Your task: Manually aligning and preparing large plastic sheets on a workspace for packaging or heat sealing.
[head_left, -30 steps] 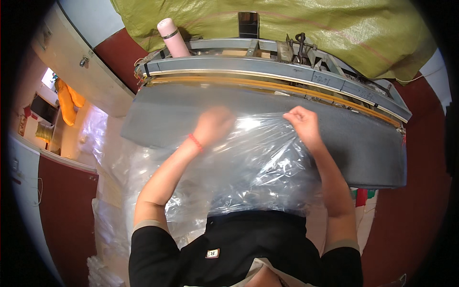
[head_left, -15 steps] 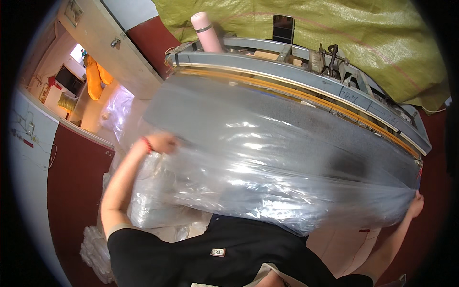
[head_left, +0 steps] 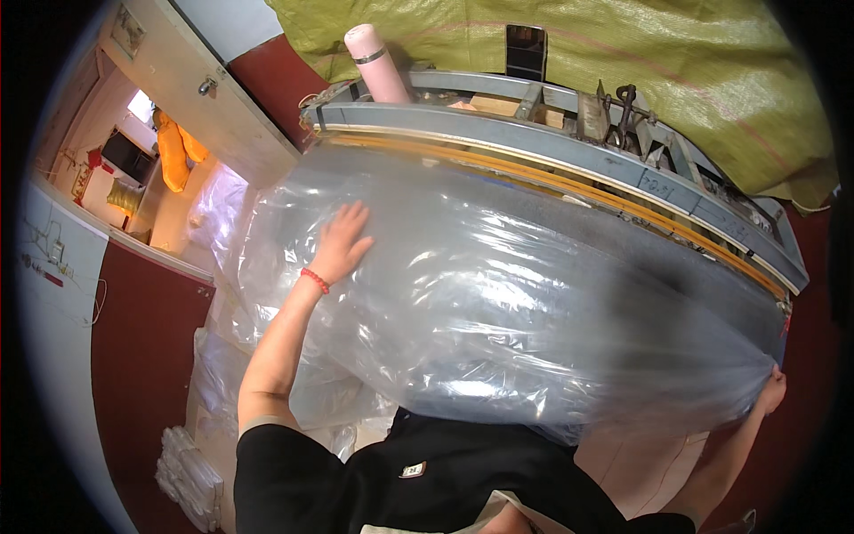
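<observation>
One big clear plastic bag (head_left: 498,303), shiny and crinkly: my left hand (head_left: 341,242) lies flat on it, my right hand (head_left: 770,390) pinches its far corner.

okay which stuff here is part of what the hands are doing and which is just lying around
In use: clear plastic sheet, left hand flat on it, right hand gripping its far corner, grey sealing machine beneath.

Lying about: pink flask, phone, green tarp, stacked bags.

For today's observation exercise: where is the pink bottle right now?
In the head view, the pink bottle stands upper left, on the grey machine's far left end, before the green tarp.
</observation>
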